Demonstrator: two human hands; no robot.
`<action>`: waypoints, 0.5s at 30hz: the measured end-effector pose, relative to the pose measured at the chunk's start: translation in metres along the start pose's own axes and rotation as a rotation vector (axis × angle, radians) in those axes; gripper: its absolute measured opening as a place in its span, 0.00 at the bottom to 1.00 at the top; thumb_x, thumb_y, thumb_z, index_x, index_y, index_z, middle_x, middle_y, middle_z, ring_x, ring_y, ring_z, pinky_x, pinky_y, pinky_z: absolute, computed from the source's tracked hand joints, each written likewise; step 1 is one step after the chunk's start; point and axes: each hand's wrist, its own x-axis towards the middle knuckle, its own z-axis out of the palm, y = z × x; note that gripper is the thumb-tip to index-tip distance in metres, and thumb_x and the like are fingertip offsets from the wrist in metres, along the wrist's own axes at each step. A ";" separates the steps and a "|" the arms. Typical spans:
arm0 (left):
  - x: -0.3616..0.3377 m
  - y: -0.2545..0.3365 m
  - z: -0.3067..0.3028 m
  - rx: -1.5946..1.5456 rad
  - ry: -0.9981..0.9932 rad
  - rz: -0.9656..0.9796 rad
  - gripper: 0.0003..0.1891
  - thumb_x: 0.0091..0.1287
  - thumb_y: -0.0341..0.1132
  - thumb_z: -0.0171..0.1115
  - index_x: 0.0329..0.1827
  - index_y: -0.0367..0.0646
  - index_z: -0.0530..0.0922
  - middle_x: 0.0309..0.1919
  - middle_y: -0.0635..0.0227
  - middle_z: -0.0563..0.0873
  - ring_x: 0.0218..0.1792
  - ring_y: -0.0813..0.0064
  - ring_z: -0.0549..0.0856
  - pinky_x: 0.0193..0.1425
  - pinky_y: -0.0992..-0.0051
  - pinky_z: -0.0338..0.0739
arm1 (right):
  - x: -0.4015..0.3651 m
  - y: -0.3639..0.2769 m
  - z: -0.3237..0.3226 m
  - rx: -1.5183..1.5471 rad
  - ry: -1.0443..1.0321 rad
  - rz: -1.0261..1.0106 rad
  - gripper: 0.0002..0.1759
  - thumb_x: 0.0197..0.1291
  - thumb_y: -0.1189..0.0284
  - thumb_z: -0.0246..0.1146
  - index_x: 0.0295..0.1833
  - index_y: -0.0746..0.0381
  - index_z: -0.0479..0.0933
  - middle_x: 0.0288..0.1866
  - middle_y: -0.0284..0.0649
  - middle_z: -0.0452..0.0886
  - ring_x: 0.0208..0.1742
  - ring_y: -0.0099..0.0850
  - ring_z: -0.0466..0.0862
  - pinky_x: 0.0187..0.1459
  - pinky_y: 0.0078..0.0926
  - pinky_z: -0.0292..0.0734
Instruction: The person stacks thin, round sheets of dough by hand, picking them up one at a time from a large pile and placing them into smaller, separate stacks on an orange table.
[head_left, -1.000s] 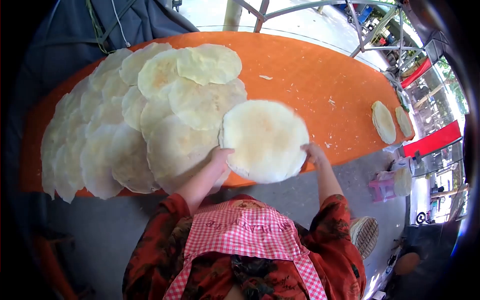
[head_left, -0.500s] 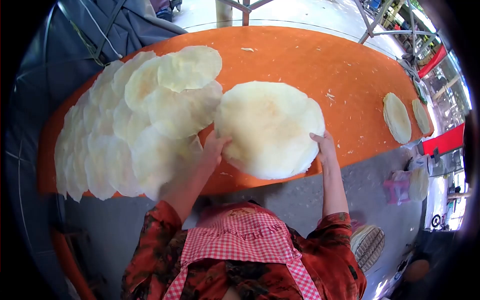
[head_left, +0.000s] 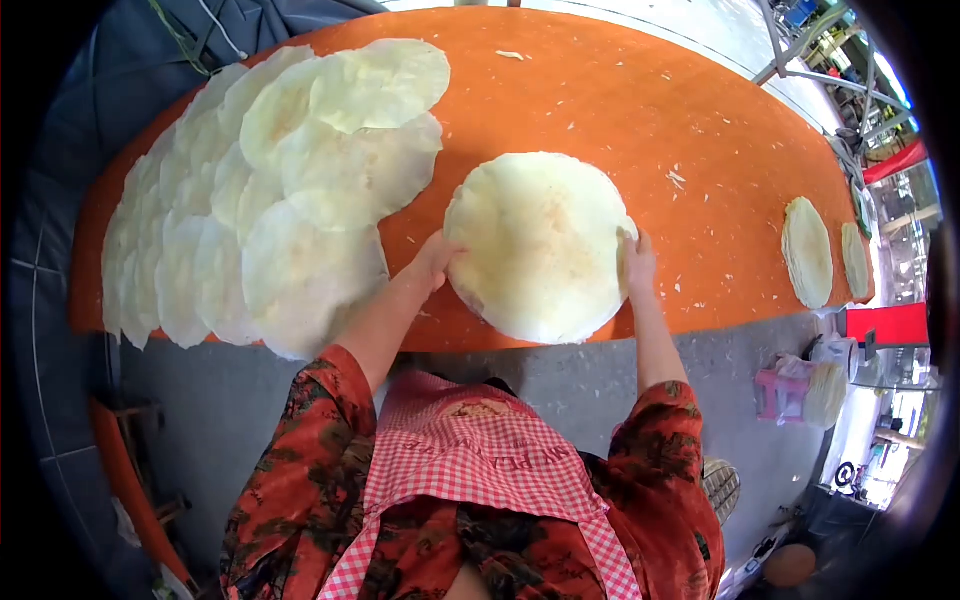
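Observation:
A stack of thin, round, pale flatbreads lies in front of me near the front edge of the orange table. My left hand grips its left edge, with the fingertips partly hidden at the rim. On the opposite side, my right hand is closed around the right edge, fingers along the side. To the left, many overlapping flatbreads are spread in rows, some reaching over the front edge of the table.
Two smaller piles of flatbreads, one a stack, sit at the right end of the orange table. Dough scraps dot the surface. A pink stool stands on the floor at right, and dark sheeting hangs at left.
The stack's outline has become narrower and rounder between my hands, and its edges look more even. My right hand has shifted from the edge's lower right to its side. The camera view has tilted down.

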 end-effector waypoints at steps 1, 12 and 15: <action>0.004 -0.003 -0.003 0.009 0.002 0.029 0.28 0.59 0.23 0.59 0.65 0.35 0.70 0.56 0.57 0.81 0.57 0.61 0.81 0.65 0.63 0.73 | -0.013 -0.031 -0.008 -0.185 -0.099 0.116 0.27 0.68 0.61 0.57 0.66 0.67 0.67 0.54 0.51 0.80 0.54 0.38 0.80 0.56 0.34 0.74; 0.039 -0.044 -0.033 0.082 -0.014 0.175 0.31 0.51 0.23 0.58 0.64 0.31 0.71 0.54 0.53 0.82 0.55 0.59 0.81 0.60 0.63 0.76 | -0.008 0.025 0.009 -0.395 -0.093 -0.216 0.32 0.61 0.62 0.63 0.64 0.73 0.67 0.61 0.60 0.74 0.63 0.54 0.74 0.62 0.44 0.70; 0.061 -0.062 -0.045 0.473 0.232 0.178 0.27 0.51 0.28 0.62 0.58 0.29 0.73 0.47 0.54 0.84 0.50 0.61 0.83 0.53 0.63 0.78 | -0.002 -0.078 0.022 -0.666 0.109 -0.240 0.30 0.57 0.59 0.67 0.56 0.72 0.71 0.57 0.59 0.76 0.57 0.54 0.77 0.53 0.47 0.76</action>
